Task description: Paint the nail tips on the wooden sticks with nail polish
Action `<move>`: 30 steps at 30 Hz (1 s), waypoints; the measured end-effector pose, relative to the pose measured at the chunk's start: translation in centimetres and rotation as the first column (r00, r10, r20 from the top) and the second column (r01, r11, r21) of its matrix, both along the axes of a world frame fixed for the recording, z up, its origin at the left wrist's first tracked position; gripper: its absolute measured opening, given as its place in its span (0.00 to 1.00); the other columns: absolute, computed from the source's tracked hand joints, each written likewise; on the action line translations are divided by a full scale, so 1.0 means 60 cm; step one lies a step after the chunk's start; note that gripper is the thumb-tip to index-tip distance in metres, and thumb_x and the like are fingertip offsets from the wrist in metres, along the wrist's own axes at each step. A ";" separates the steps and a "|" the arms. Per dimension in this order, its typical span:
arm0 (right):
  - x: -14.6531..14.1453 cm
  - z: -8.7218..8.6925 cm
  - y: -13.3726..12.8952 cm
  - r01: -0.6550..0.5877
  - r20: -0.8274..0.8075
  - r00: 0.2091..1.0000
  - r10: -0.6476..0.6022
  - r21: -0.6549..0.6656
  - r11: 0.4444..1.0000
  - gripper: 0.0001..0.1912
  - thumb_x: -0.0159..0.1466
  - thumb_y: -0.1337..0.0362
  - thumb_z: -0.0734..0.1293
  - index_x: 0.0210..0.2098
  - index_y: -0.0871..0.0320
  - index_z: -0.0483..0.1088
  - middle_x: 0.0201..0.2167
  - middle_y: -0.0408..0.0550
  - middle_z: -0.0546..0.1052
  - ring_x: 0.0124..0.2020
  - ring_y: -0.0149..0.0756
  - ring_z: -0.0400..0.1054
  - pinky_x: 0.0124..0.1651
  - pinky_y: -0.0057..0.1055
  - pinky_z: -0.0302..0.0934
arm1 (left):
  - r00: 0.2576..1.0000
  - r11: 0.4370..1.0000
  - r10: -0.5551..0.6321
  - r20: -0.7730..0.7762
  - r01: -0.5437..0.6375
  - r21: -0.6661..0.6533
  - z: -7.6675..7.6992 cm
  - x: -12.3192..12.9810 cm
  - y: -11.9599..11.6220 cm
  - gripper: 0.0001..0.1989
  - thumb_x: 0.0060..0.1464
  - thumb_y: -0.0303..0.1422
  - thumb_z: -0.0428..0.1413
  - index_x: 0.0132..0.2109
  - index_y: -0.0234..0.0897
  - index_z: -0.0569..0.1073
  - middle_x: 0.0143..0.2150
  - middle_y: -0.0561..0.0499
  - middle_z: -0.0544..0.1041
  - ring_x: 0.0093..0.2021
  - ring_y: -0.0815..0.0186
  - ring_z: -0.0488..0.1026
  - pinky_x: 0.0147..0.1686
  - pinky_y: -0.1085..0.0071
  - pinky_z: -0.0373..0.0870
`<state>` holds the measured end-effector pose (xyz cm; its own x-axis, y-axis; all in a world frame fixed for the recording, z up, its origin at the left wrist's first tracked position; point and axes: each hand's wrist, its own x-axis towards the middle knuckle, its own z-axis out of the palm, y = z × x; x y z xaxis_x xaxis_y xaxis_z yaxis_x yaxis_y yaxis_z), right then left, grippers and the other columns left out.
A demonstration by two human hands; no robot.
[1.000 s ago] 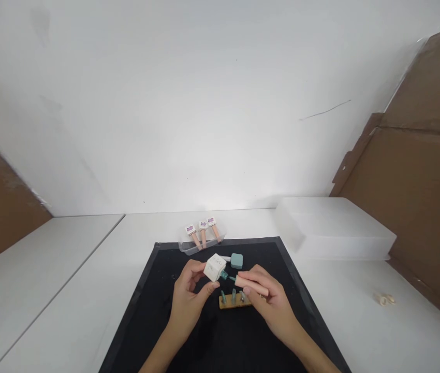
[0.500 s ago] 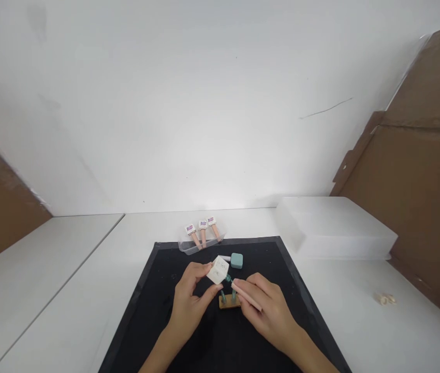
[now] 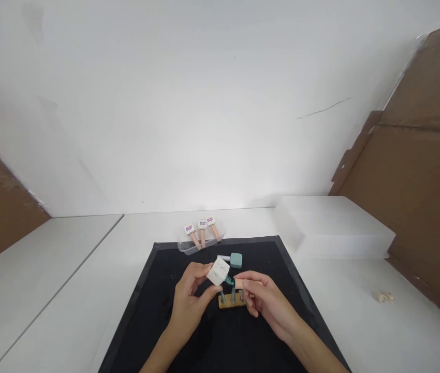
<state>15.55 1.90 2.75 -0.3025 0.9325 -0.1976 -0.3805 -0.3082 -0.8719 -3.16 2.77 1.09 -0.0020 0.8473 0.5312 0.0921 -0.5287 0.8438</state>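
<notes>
My left hand [image 3: 191,298] grips a white square nail polish bottle [image 3: 217,271] between thumb and fingers, tilted with its neck to the right. Green glitter polish shows at the neck. In my right hand [image 3: 268,300] is a pale pink nail polish cap [image 3: 242,284], pinched near-level with its brush end at the bottle's mouth. The brush itself is mostly hidden. Just below both stands a small wooden holder [image 3: 228,302] bearing upright green nail tips [image 3: 233,296]; my right fingers cover its right end.
Behind the bottle lies a teal square-headed object [image 3: 236,260] with a white handle. A clear tray [image 3: 189,250] holds several pink-capped polish bottles [image 3: 202,225]. On the black mat's [image 3: 142,326] right stand a white translucent box [image 3: 340,228] and small beige rings [image 3: 383,297].
My right hand has turned the cap from a slant to nearly level, its brush end staying by the bottle's mouth. More of the wooden holder shows. My left hand has hardly moved.
</notes>
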 end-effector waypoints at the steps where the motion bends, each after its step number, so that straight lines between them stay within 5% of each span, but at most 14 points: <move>1: -0.001 0.000 -0.001 -0.012 -0.035 0.999 0.011 -0.026 1.000 0.14 0.52 0.59 0.72 0.33 0.62 0.76 0.15 0.37 0.64 0.15 0.23 0.52 0.16 0.20 0.48 | 1.000 1.000 -0.004 0.025 0.004 -0.026 0.002 0.001 -0.001 0.11 0.45 0.28 0.61 0.38 0.40 0.73 0.36 0.52 0.70 0.39 0.65 0.72 0.41 0.67 0.73; 17: 0.001 -0.009 -0.003 -0.167 -0.213 0.965 0.153 -0.048 0.985 0.12 0.55 0.60 0.72 0.35 0.62 0.75 0.21 0.42 0.70 0.17 0.22 0.59 0.15 0.18 0.51 | 0.946 0.969 -0.120 0.301 0.178 -0.173 0.013 0.017 -0.004 0.09 0.44 0.28 0.62 0.33 0.38 0.69 0.32 0.56 0.66 0.33 0.70 0.69 0.34 0.73 0.70; 30: 0.002 0.003 -0.004 -0.121 -0.137 0.984 0.116 -0.023 0.992 0.14 0.53 0.58 0.73 0.35 0.61 0.75 0.20 0.41 0.68 0.17 0.23 0.57 0.16 0.20 0.51 | 0.943 0.950 -0.023 0.332 0.124 -0.287 0.016 0.015 -0.002 0.14 0.38 0.32 0.65 0.32 0.37 0.68 0.31 0.55 0.69 0.33 0.68 0.71 0.33 0.72 0.69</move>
<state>15.69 1.64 2.93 -0.4362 0.8825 -0.1758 -0.4531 -0.3841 -0.8045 -2.24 2.68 2.06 -0.0610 0.9704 0.2339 -0.2388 -0.2417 0.9405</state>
